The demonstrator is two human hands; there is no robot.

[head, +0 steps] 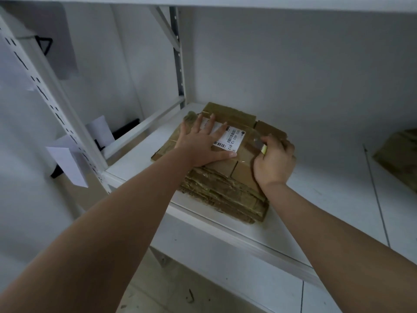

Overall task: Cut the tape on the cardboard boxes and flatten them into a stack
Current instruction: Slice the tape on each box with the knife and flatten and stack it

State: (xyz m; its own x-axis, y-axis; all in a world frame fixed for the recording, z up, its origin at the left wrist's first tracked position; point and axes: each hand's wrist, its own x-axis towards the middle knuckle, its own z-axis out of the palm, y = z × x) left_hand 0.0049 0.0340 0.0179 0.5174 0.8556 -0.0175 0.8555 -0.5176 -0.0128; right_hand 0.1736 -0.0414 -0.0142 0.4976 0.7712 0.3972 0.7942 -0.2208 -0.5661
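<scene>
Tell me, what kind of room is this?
Probably a storeroom or stockroom. You can see white metal shelves with slotted posts, a stack of flat cardboard boxes with a shipping label on top, and paper tags hanging off the rack.

Open white shelf (327,177) between cardboard stack (225,188) and another cardboard piece (399,152) far right. Hemmed left by slotted upright (56,105), behind by wall (293,64), overhead by upper shelf (270,3).
</scene>
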